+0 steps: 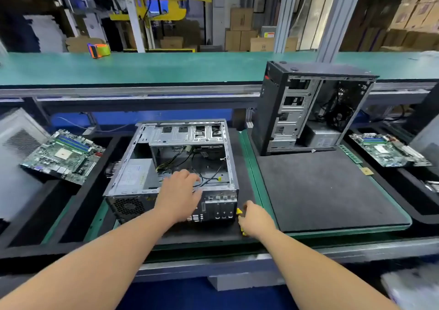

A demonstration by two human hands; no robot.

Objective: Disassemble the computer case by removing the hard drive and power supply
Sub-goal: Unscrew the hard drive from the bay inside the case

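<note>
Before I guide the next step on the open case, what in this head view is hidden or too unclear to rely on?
- Yellow tool: mostly covered by the right hand; type unclear.
- Left hand fingertips: curl down inside the case; contact unclear.
- Hard drive: not identifiable in the drive cage.
- Power supply label: too blurred to read.
- Bottom right corner: blurred, cut off.
</note>
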